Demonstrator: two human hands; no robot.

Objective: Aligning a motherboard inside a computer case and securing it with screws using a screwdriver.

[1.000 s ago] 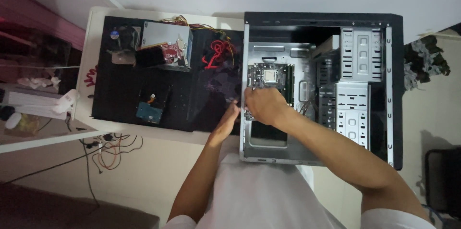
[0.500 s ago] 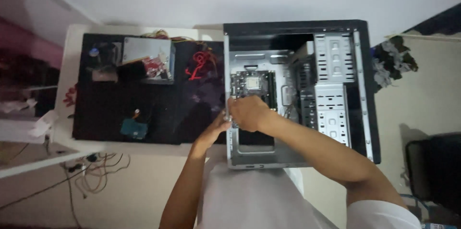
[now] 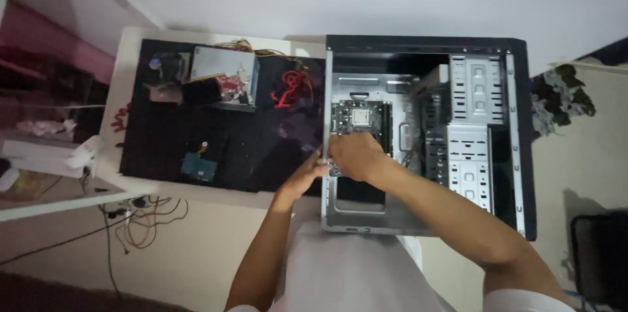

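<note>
An open computer case (image 3: pixel 517 135) lies on its side on the table. A small motherboard (image 3: pixel 358 118) with a square processor sits inside it, near the left wall. My right hand (image 3: pixel 353 155) rests on the near end of the motherboard, fingers curled over its edge. My left hand (image 3: pixel 306 178) is at the case's left metal edge, touching it just beside my right hand. Whether either hand grips the board is hidden by the fingers.
A black mat (image 3: pixel 229 142) covers the table left of the case. On it lie a grey power supply (image 3: pixel 224 71) with coloured wires, red cables (image 3: pixel 288 86), a fan (image 3: pixel 160 63) and a small blue drive (image 3: pixel 198 167). Cables (image 3: pixel 140 220) hang below the table.
The camera view has shifted sideways. Both hands have stayed together at the near end of the motherboard by the case's left edge.
</note>
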